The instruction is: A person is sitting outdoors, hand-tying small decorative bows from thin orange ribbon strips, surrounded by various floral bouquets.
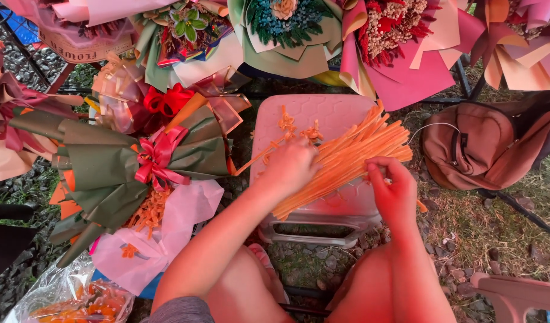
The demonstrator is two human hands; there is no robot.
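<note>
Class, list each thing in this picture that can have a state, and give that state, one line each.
left hand: resting on the orange sticks
right hand: pinching stick ends
orange sticks: bundled, lying across the stool
white plastic stool: upright
brown backpack: closed, on the ground
green-wrapped bouquet: lying down, ribbon tied

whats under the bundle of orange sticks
A pale pink plastic stool carries the orange sticks. The left hand and the sticks cover part of its top.

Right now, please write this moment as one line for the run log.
left hand: resting on orange sticks | right hand: pinching one stick end | surface: pink stool | nearby: green-wrapped bouquet, brown backpack
</note>
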